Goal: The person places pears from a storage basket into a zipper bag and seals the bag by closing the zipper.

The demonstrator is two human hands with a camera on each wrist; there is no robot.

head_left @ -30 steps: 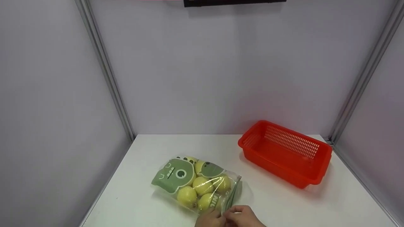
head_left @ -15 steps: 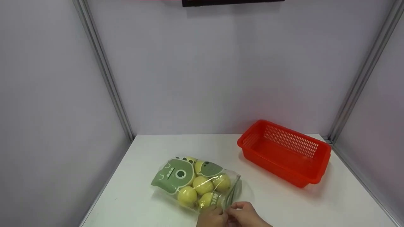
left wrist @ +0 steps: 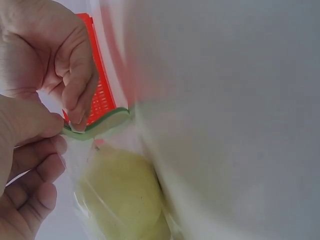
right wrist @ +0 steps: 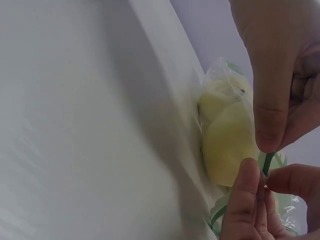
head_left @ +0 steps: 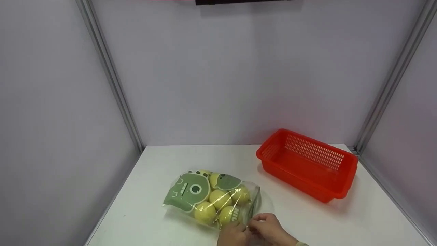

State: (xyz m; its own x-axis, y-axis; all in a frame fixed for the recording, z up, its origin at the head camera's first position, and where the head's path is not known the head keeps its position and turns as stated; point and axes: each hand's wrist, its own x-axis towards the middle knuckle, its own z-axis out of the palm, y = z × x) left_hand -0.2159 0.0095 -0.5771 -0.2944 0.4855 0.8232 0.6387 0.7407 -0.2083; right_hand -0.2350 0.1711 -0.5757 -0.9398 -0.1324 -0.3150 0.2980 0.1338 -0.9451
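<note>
A clear zip bag point(head_left: 189, 193) with a green cartoon print lies on the white table, with several lemons point(head_left: 221, 199) inside. Its green seal strip point(left wrist: 105, 121) runs along the right end. My left hand point(head_left: 234, 234) pinches the bag at the near corner of that strip. Right beside it, my right hand point(head_left: 269, 227) pinches the strip between thumb and finger, the two hands' fingertips almost touching. In the right wrist view the right hand point(right wrist: 247, 205) sits below and the left hand point(right wrist: 275, 75) above, with a short piece of green strip between them.
A red plastic basket point(head_left: 307, 184) with slotted sides stands at the back right of the table point(head_left: 164, 159). Pale walls point(head_left: 218, 85) close in the back and both sides. A dark bar point(head_left: 244, 1) shows at the top edge.
Both hands have moved slightly right and away from the table's front, still pinching the bag. The bag's near right corner and the nearest lemons have shifted a little with them.
</note>
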